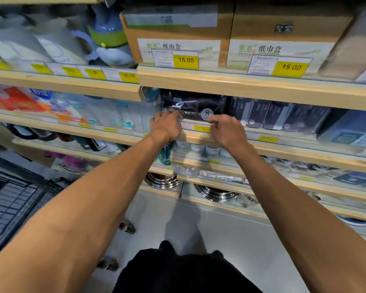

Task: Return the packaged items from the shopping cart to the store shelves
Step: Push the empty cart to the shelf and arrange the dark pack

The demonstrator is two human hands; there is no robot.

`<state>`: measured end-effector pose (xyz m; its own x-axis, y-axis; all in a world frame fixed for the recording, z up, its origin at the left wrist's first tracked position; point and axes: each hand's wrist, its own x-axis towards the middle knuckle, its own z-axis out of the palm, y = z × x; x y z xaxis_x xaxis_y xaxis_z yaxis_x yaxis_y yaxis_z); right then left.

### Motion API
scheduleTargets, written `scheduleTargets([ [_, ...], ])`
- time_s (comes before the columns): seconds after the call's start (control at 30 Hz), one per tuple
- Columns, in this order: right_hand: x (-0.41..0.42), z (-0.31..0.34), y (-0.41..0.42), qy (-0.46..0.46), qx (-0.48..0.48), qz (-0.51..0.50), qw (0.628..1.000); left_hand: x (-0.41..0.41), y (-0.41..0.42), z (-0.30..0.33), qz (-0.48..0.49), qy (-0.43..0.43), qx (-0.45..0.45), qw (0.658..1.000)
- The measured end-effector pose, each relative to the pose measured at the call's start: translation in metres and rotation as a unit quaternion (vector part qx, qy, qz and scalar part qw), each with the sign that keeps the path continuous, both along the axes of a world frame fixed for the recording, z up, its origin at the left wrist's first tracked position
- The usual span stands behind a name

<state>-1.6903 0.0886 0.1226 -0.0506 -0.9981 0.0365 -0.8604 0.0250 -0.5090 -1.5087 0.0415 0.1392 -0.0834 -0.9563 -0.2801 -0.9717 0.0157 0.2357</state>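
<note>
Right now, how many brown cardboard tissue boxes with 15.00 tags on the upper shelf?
2: left brown cardboard tissue box above the hands, right brown cardboard tissue box beside it. More may sit behind, hidden.

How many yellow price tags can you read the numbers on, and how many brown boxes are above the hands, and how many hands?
Readable yellow price tags: 3, reading 15.00, 15.00 and 35.00
Brown tissue boxes: 2, the left box and the right box
Hands: 2, the left hand and the right hand, both at the black package
Total: 7
</note>
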Motion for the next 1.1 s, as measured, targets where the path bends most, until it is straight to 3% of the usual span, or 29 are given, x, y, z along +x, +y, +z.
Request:
scheduleTargets([
  [0.2, 0.001, -0.008, -0.009, 0.066, 0.04, 0.0, 0.997, -0.007, 0.0, -0.001, -0.048, -0.009, 0.07, 0.996],
  [0.33, 0.016, -0.01, 0.0, 0.129, -0.051, -0.064, 0.988, 0.012, 0.013, -0.002, -0.024, 0.115, -0.037, 0.992],
  [0.43, 0.047, 0.0, 0.015, 0.048, -0.163, -0.109, 0.979, 0.038, 0.025, -0.002, 0.012, 0.201, -0.155, 0.967],
  [0.53, 0.096, 0.002, 0.021, -0.059, -0.159, -0.03, 0.985, 0.078, 0.031, -0.012, 0.085, 0.246, -0.188, 0.947],
  [0.67, 0.151, -0.016, 0.023, -0.064, -0.045, 0.075, 0.994, 0.139, 0.019, -0.033, 0.225, 0.302, -0.117, 0.919],
  [0.77, 0.182, -0.03, 0.013, -0.053, 0.038, 0.094, 0.993, 0.176, -0.005, -0.041, 0.29, 0.363, -0.038, 0.885],
  [0.9, 0.215, -0.042, -0.009, -0.051, 0.122, 0.013, 0.991, 0.201, -0.034, -0.039, 0.23, 0.373, 0.026, 0.899],
  [1.1, 0.242, -0.058, -0.042, -0.023, 0.165, -0.022, 0.986, 0.216, -0.064, -0.067, 0.161, 0.341, 0.125, 0.917],
])
